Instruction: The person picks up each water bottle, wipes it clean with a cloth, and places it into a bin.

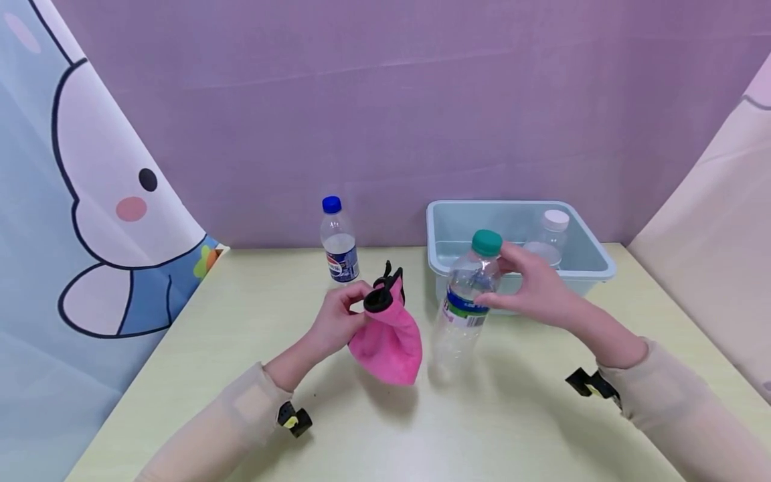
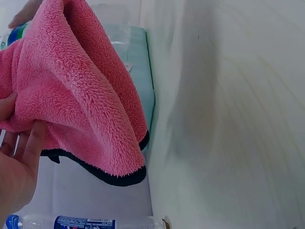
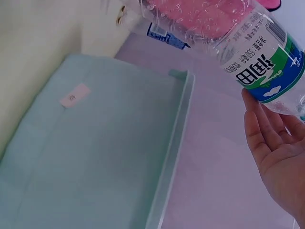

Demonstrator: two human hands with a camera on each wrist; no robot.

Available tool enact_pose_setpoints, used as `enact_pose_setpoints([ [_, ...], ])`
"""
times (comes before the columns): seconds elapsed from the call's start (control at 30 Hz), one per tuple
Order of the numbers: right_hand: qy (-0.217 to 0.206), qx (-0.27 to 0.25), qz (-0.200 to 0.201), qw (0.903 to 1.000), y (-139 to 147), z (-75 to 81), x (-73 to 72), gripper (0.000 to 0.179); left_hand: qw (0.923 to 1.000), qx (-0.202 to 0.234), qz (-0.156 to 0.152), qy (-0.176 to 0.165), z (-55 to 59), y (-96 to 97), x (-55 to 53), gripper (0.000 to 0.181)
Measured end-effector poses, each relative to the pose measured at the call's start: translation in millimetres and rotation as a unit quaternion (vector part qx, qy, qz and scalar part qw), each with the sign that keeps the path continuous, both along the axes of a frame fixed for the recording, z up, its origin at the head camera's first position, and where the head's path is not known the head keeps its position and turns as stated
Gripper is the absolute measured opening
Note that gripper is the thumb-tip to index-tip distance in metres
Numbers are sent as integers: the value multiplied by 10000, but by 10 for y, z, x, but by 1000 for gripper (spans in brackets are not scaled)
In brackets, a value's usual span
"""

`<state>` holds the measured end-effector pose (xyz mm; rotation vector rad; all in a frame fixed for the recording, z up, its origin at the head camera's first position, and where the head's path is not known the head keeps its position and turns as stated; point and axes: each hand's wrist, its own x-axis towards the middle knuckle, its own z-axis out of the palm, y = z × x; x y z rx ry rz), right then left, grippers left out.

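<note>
Held a labelled bottle in the right hand, with pink cloth to its left and, on the far side, a pale-blue tub.

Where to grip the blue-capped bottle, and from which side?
Likely the round body above the label, from the person's left: the blue-capped bottle stands upright, that side looks open, while the left hand and pink fabric crowd its near side.

Blk-edged pink cloth, folded, clear grn-capped btl, tilted nearby
</note>
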<state>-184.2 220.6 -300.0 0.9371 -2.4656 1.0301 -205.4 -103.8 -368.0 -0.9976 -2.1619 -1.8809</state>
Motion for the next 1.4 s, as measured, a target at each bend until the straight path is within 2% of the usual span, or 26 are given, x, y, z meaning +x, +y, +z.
enact_pose_setpoints([
  [0.3,-99,40,-137,9998,92,247,-3,58,9997,-110,184,-68,-11,-59,-15,15],
  [0.5,327,-166,-109,9993,199,468,-65,63,9997,-116,200,87,-32,-87,-19,16],
  [0.7,397,-388,-593,9967,362,732,-91,67,9997,-141,205,7,-55,-106,-16,19],
  [0.93,434,-837,-1187,9884,483,999,-116,64,9994,-196,295,67,-52,-119,-26,18],
  [1.07,887,-655,-1430,9836,526,1061,-157,62,9990,-262,368,59,-50,-138,-31,18],
  [1.2,1395,-428,-1500,9779,547,1081,-198,62,9989,-285,358,51,-46,-176,-36,17],
  [1.3,1565,-282,-1599,9742,571,1062,-238,63,9988,-287,379,69,-48,-216,-42,17],
  [1.4,1412,-114,-1870,9721,608,1000,-295,61,9983,-311,499,60,-54,-266,-51,17],
])
